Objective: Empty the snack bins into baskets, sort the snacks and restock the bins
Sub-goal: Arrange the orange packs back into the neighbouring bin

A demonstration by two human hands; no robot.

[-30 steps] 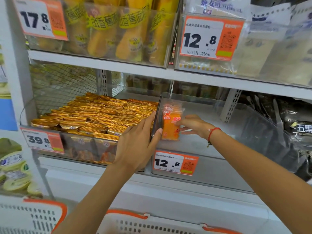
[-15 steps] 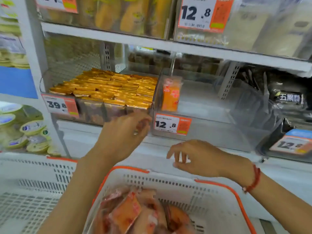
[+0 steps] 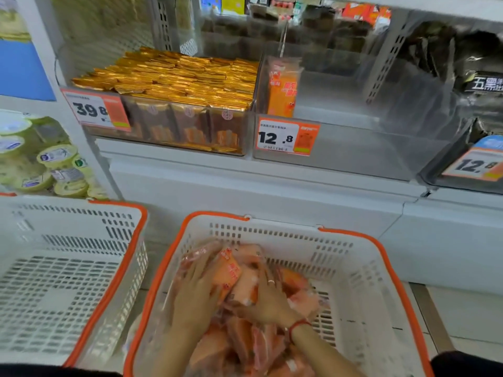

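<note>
Shop shelf of clear bins above two white baskets, hands down in the right-hand one

The shelf [image 3: 272, 183] carried a bin of gold packets [image 3: 174, 77] and, beside it, a clear bin [image 3: 353, 148] almost bare, with one orange packet [image 3: 281, 88] standing upright against its left wall. Below, the left basket [image 3: 68, 268] held nothing I could see, while the orange-rimmed basket [image 3: 353, 268] held a heap of orange snack packets [image 3: 245, 344]. Both hands were among them: the left hand [image 3: 196, 289] and the right hand [image 3: 269, 297] each curled round packets, gathering a bunch. These looked light, soft and slippery in their film, so I judged a stack squeezed by its flat sides would hold better than a grab at the crinkly edges
</note>
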